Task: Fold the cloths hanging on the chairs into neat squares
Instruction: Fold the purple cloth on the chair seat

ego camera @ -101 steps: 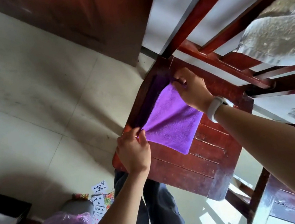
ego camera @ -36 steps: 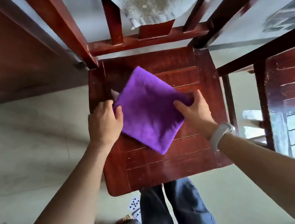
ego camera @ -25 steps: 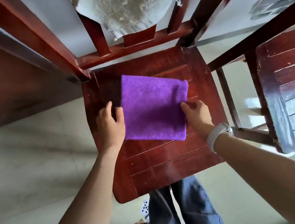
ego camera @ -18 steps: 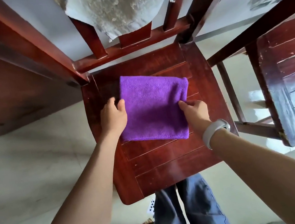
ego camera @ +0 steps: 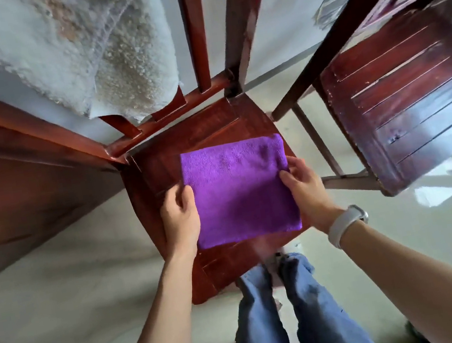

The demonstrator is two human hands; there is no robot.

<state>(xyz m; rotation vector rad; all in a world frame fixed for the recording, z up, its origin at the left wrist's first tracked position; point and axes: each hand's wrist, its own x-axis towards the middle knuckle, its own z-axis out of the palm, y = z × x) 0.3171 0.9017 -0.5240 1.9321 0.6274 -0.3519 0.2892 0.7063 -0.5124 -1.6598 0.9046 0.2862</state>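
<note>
home rm, wooden chairs (ego camera: 404,99), tiled floor (ego camera: 67,287)

Purple cloth (ego camera: 240,191) folded into a near-square, held at both side edges w/ thumbs on top, fingers under. Left hand (ego camera: 179,213) grips the left edge, right hand (ego camera: 305,188) grips the right edge; white wristband (ego camera: 345,223) on right wrist. Cloth sits over the seat of a red-brown wooden chair (ego camera: 197,134); can't tell if it's resting on the seat or lifted just off it. White/beige textured cloth (ego camera: 97,52) hangs over that chair's backrest, top left. 2nd wooden chair (ego camera: 404,99) to the right, near but apart. Pale tiled floor (ego camera: 67,287) below; person's legs in blue jeans (ego camera: 288,319) at bottom centre.
</note>
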